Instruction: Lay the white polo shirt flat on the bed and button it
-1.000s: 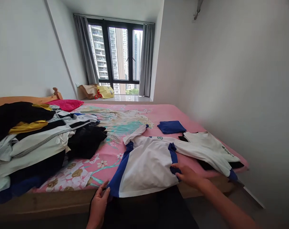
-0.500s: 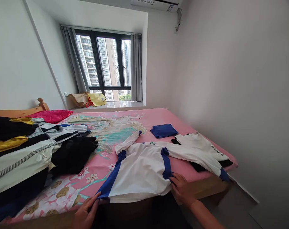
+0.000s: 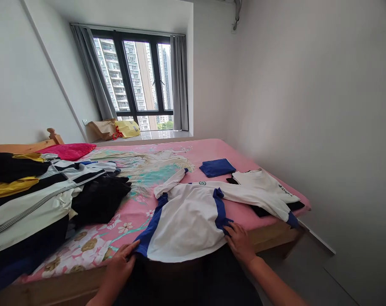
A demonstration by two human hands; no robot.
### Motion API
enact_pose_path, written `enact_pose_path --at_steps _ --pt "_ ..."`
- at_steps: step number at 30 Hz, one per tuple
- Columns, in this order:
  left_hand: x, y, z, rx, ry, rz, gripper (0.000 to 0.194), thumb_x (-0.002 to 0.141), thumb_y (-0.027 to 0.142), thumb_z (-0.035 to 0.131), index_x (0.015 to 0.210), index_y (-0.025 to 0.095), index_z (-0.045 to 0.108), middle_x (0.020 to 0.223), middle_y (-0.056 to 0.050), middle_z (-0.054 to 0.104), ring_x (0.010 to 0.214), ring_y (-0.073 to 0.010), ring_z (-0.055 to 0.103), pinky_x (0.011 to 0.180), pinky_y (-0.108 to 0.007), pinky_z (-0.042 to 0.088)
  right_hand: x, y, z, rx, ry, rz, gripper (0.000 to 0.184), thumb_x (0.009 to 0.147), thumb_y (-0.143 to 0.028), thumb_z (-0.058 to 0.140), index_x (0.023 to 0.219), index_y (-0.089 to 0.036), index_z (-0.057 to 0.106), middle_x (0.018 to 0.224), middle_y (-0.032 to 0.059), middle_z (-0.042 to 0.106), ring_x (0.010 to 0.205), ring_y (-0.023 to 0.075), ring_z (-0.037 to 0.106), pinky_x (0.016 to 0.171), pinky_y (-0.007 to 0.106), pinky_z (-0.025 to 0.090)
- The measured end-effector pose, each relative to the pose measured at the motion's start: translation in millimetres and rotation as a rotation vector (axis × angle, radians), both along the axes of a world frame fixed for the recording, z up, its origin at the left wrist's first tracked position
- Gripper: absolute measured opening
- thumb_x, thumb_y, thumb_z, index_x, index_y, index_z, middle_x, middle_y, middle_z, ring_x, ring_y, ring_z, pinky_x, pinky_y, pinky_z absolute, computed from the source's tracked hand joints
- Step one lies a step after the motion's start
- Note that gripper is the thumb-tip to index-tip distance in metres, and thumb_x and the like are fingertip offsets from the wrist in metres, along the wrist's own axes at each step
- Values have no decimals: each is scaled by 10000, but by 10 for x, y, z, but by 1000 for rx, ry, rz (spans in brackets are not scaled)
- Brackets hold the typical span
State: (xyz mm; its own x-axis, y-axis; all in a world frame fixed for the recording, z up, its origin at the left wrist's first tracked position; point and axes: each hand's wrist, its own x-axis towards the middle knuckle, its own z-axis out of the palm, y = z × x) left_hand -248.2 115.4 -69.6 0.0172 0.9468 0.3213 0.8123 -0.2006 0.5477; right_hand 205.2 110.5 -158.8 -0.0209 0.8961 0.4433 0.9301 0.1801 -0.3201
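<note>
A white long-sleeved shirt (image 3: 186, 225) with blue side panels and blue cuffs lies spread on the bed, its hem toward me at the near edge. My left hand (image 3: 121, 263) pinches the hem's left corner at the blue panel. At the right corner, my right hand (image 3: 239, 242) grips the blue edge between thumb and fingers. The shirt's left sleeve is bent upward on the sheet. Its right sleeve stretches across a folded white top (image 3: 266, 187) with black writing, and the blue cuff hangs by the bed's edge.
A folded blue garment (image 3: 217, 167) lies beyond the shirt. On the left is a heap of mixed clothes (image 3: 36, 216) in black, white and yellow. Farther back are a red pillow (image 3: 68, 151), a paper bag (image 3: 102, 128) and a yellow bag (image 3: 128, 128) near the window.
The view has tilted down slightly. Both hands keep hold of the shirt's hem corners, and the hem looks a little more rounded between them.
</note>
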Motion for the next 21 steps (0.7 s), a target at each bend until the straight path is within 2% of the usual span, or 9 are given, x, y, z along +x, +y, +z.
enact_pose_path --at_steps 3,4,6,8,11,13,15,18,21 --pt "44 -4 92 50 19 34 324 724 369 515 944 247 719 916 -25 720 877 -225 663 792 -328 527 -46 31 105 140 91 14 275 896 -309 400 985 -209 640 1080 98 617 1061 244 546 922 441 423" --pt "71 -10 135 61 21 52 297 743 402 516 889 250 726 882 -23 721 858 -225 664 773 -327 525 -102 9 186 171 106 25 278 885 -350 435 1032 -200 617 1107 104 604 1085 252 532 932 449 418" --pt "147 -24 227 84 14 54 302 777 456 507 812 246 722 818 -24 715 818 -219 659 743 -317 513 -317 -83 390 203 113 77 439 831 -431 528 1193 -183 516 1219 123 544 1170 280 472 973 481 381" --pt "251 -32 316 127 -3 30 317 800 467 501 785 230 711 788 -31 703 796 -208 647 743 -308 496 -679 -202 614 202 124 158 604 788 -464 579 1292 -177 408 1296 135 482 1236 298 406 1019 506 325" --pt "426 -24 425 206 -27 27 305 809 451 513 766 209 695 744 -32 678 748 -188 629 720 -292 483 -1383 -301 890 175 180 263 674 770 -410 600 1340 -162 336 1321 140 454 1266 297 360 1062 500 259" --pt "518 -13 483 242 -34 29 292 812 440 520 756 207 686 710 -23 660 699 -172 619 677 -276 480 -1816 -247 993 142 222 286 704 743 -351 616 1352 -145 328 1298 141 476 1242 295 379 1058 483 259" --pt "557 -10 531 263 -45 11 281 817 428 519 762 208 685 707 -16 658 679 -162 615 650 -264 480 -2092 -92 1024 95 263 282 672 718 -276 612 1334 -143 377 1204 128 551 1145 283 461 1024 461 289" --pt "472 -36 553 311 -75 23 278 818 431 523 794 211 691 758 -17 683 725 -165 634 676 -264 494 -2038 213 960 35 354 220 512 683 -143 550 1193 -194 547 960 67 648 924 235 556 940 412 333" --pt "228 -84 437 340 -101 76 286 802 454 535 835 221 697 823 -14 706 804 -179 653 760 -277 505 -1436 381 827 45 449 67 405 672 -95 487 1031 -207 639 867 49 651 868 211 562 887 373 337"
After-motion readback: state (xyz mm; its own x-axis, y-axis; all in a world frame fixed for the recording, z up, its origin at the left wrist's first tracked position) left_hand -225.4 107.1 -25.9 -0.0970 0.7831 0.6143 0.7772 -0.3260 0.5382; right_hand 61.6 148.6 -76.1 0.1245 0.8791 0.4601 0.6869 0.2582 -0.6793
